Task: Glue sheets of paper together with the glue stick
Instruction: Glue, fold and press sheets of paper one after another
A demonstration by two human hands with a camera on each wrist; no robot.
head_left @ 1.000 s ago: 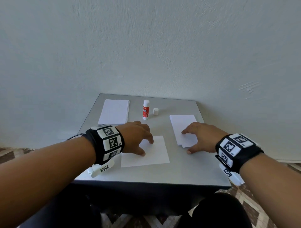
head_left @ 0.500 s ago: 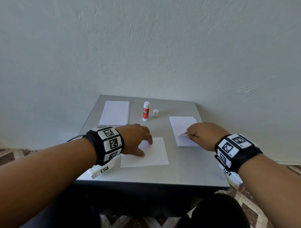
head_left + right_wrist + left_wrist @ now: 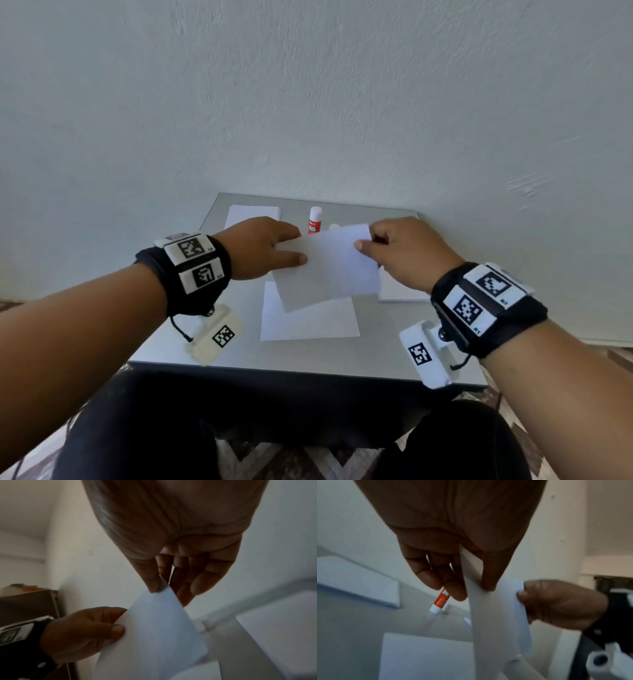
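Between both hands, a paper sheet point(image 3: 325, 267) is hanging above the surface point(image 3: 308, 356): left hand point(image 3: 260, 248) fingers point(image 3: 452, 588) pinching its left edge, right hand point(image 3: 407, 253) pinching its far right corner. Another sheet point(image 3: 308, 323) is lying flat below; glue stick point(image 3: 314, 221) is standing behind.

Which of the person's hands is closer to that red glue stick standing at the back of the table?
Left. The left hand pinches the lifted sheet with its fingertips just beside the glue stick. The right hand pinches the sheet's other edge, farther off to the stick's right.
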